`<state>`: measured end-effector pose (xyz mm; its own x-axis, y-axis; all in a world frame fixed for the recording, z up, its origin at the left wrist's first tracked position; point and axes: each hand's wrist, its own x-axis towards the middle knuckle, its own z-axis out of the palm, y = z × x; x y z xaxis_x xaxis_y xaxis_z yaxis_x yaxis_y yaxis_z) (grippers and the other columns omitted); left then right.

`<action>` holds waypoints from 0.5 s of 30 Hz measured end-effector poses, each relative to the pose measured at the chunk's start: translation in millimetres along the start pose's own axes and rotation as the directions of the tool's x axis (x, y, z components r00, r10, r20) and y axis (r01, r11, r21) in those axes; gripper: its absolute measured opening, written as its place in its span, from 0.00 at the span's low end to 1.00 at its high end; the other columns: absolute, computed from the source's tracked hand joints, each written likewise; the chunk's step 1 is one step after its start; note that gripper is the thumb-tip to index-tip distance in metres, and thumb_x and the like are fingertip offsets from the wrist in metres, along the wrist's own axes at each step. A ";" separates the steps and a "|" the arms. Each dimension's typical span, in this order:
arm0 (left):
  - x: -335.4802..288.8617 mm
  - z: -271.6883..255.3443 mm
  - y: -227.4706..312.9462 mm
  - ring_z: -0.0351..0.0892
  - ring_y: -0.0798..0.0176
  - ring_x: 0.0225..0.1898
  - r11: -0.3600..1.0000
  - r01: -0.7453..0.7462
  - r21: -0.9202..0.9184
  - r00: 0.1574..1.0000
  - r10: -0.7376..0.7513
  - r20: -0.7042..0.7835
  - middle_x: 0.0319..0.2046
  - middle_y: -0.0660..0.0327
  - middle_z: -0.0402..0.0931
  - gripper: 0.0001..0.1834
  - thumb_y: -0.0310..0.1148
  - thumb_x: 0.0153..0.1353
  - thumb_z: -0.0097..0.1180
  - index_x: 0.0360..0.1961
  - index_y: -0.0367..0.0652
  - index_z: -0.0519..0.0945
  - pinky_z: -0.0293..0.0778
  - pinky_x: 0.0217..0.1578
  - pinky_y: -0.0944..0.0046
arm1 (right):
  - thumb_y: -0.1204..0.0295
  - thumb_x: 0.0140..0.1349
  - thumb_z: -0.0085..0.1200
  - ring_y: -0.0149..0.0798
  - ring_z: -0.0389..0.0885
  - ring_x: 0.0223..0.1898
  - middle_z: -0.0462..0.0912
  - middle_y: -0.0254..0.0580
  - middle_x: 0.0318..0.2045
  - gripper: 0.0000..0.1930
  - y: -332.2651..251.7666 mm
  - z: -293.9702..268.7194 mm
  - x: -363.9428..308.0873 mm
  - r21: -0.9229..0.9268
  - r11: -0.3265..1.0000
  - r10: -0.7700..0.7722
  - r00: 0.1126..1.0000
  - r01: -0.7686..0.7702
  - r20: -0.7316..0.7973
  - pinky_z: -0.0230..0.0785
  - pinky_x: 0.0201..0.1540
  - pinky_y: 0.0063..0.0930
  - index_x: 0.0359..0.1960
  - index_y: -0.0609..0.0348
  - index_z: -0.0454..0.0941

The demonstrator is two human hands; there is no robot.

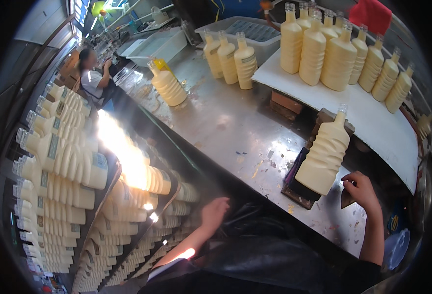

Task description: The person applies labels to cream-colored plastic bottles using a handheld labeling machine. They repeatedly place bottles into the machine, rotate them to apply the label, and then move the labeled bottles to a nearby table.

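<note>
At right of centre, cream bottle: it rests on a low stand with dark top, its neck pointing to the upper right of the frame; its side has wavy ribs, and the glass mouth is clear.
Right hand: just beside the lower part of this bottle and apart from it; the fingers are bent inward, with a small brown flat piece below them. Whether they pinch this piece, I cannot tell.
Left hand: at lower centre, well apart from the bottle, in front of the dark clothing; it is blurred, so I cannot tell if the fingers are spread or pressed together.
Bench: metal, shiny, marked with small dark and yellowish flakes.
White board: at upper right, raised above the bench, with a reddish brick below it; a group of cream bottles stands on it.
Other bottles on the bench: three bottles near the top centre, one single bottle more to the left.
Plastic bins: one behind the three bottles, another further left.
Stacked bottles: many layers at the left, strong glare among them.
Co-worker: at upper left, in light top.
</note>
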<state>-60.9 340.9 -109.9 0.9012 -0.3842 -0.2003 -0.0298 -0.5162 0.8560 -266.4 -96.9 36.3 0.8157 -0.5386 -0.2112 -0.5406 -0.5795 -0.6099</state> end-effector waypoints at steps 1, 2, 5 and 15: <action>-1.7 -0.1 -30.3 0.85 0.55 0.41 0.988 -0.062 0.138 0.996 0.070 -0.059 0.37 0.53 0.86 0.14 0.32 0.66 0.54 0.48 0.40 0.84 0.79 0.44 0.57 | 0.70 0.56 0.58 0.49 0.82 0.36 0.79 0.50 0.35 0.12 8.2 5.1 -1.2 0.016 1.000 -0.009 1.000 0.009 0.005 0.74 0.42 0.37 0.38 0.64 0.86; -4.8 -2.0 -56.2 0.85 0.49 0.45 0.952 -0.114 0.283 0.983 0.148 -0.105 0.39 0.51 0.86 0.15 0.35 0.67 0.51 0.48 0.40 0.84 0.78 0.48 0.52 | 0.71 0.55 0.57 0.48 0.82 0.36 0.78 0.49 0.35 0.12 12.3 9.6 -0.2 0.015 1.000 -0.023 1.000 0.023 0.001 0.74 0.42 0.36 0.38 0.64 0.86; -22.3 -2.9 -203.9 0.83 0.42 0.47 0.939 0.048 0.339 0.996 -0.071 0.054 0.43 0.47 0.84 0.19 0.40 0.69 0.50 0.53 0.39 0.82 0.77 0.48 0.47 | 0.78 0.51 0.56 0.47 0.79 0.37 0.77 0.49 0.34 0.10 19.5 27.0 2.5 0.038 0.996 -0.083 0.996 0.084 -0.045 0.73 0.42 0.36 0.36 0.66 0.84; -31.5 -21.0 -273.9 0.83 0.42 0.47 0.679 0.071 0.731 0.758 -0.513 0.403 0.44 0.47 0.84 0.20 0.41 0.69 0.50 0.53 0.40 0.81 0.77 0.48 0.47 | 0.80 0.52 0.59 0.54 0.80 0.46 0.81 0.51 0.40 0.10 26.1 37.8 0.4 -0.282 0.928 -0.316 0.916 0.245 -0.246 0.73 0.48 0.43 0.37 0.62 0.83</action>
<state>-72.1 510.4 -328.0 0.5239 -0.3347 -0.7833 -0.2721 -0.9371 0.2185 -272.4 -89.2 -8.6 0.8675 -0.4607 0.1876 -0.3599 -0.8416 -0.4026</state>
